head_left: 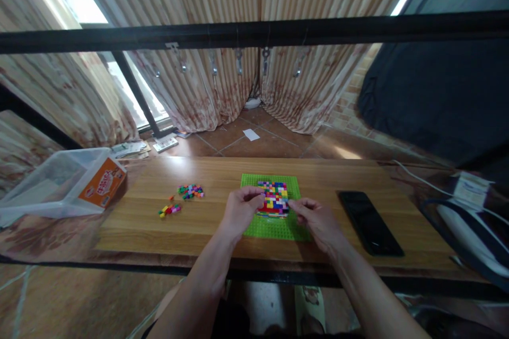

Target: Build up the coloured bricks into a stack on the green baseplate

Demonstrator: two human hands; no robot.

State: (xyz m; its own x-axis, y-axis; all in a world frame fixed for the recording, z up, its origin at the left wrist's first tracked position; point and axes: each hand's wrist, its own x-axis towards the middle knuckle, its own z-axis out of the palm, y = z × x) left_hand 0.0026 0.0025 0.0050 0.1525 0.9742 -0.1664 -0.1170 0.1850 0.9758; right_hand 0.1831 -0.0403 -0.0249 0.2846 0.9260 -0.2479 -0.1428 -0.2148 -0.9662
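Note:
A multicoloured block of small toy bricks (277,200) stands on a green studded baseplate (250,230). My left hand (243,209) is at the block's left side, thumb and forefinger drawn together in a pinch at its edge. On the opposite side, my right hand (316,218) has its thumb and forefinger closed close to the block's right edge. Whatever either pinch holds is too small or too hidden to make out. Loose bricks lie on the wooden board to the left, in a larger pile (191,190) and a smaller cluster (170,211).
A black phone (370,222) lies right of the baseplate on the wooden tabletop (139,222). Beyond the left end sits a clear plastic bin (59,180) with an orange label. A dark metal bar (238,35) crosses ahead, with clips hanging below it. A white cable (421,177) runs at right.

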